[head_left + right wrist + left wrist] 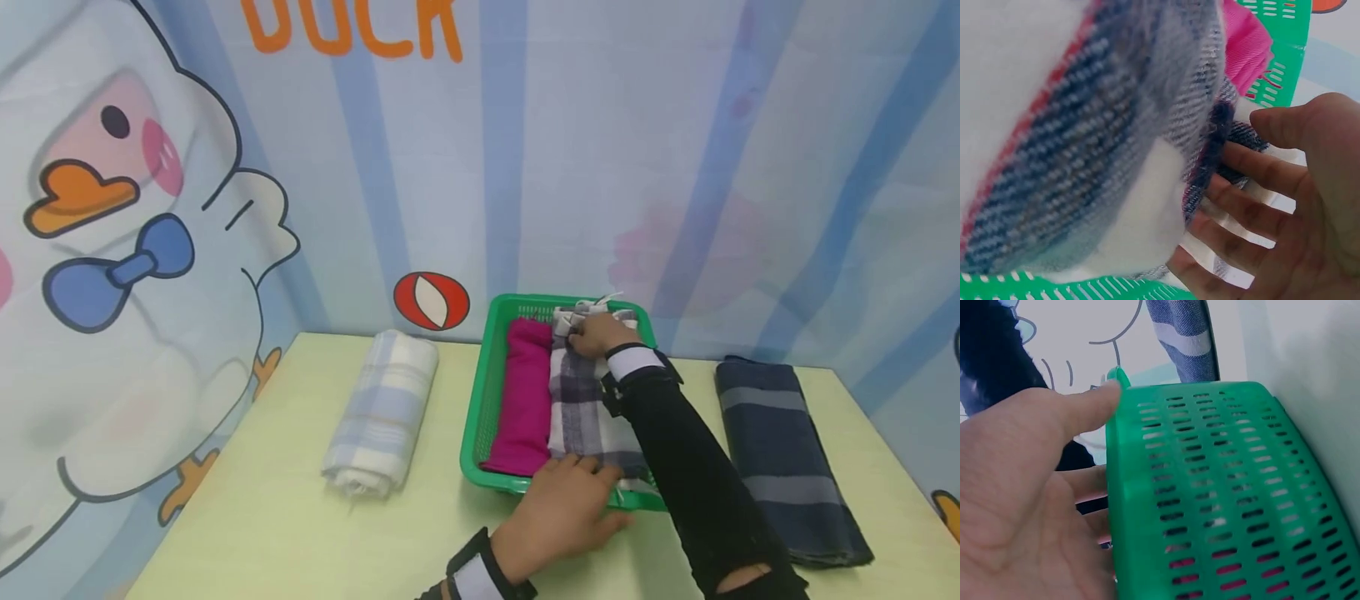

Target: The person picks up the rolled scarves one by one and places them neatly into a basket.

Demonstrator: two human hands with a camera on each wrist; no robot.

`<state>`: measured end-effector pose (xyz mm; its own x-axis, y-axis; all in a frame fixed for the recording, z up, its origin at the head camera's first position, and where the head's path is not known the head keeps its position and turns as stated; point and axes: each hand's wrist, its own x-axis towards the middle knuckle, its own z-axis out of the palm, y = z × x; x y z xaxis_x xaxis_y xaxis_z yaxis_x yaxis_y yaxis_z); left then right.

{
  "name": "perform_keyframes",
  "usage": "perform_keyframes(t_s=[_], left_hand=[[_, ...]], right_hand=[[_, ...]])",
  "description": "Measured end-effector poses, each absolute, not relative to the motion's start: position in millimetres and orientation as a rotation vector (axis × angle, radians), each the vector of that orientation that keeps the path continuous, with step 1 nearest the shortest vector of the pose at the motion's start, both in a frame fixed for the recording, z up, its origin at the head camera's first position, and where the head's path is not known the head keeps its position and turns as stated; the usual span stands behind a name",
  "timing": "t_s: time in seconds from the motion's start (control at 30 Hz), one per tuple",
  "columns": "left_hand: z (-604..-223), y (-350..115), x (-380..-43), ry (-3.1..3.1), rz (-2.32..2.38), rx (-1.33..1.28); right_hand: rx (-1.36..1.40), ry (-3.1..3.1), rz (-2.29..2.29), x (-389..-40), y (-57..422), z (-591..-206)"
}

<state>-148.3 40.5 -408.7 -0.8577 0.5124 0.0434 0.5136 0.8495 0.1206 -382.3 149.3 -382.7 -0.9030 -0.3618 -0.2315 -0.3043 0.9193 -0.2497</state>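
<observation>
In the head view, a rolled plaid scarf (577, 408), white with dark checks, lies lengthwise in a green plastic basket (472, 417). A magenta rolled cloth (525, 392) lies beside it on the left. My right hand (600, 335) is at the scarf's fringed far end; the right wrist view has its fairly straight fingers (1254, 206) against the cloth, thumb apart. At the basket's near rim is my left hand (558, 508). Its fingers reach over the rim, and the left wrist view shows the thumb (1094, 406) touching the rim.
Left of the basket, a pale blue-and-white checked roll (382, 412) lies on the light yellow table (270, 467). A folded dark cloth with grey stripes (787, 458) lies to the right. Behind the table hangs a printed backdrop (570, 167) with a cartoon duck.
</observation>
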Motion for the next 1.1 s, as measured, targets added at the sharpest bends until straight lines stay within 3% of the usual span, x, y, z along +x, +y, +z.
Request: perform_keyframes(t_s=[0.33,1.1], left_hand=[[-390.2,20.0,-160.0,-3.013,-0.358,-0.763],[-376.0,-25.3,-183.9,-2.838,-0.360,-0.684]], right_hand=[[-0.618,2.849,-0.543,-363.4,145.8,-368.7],[-0.534,2.745,-0.933,-311.4,129.1,-352.5]])
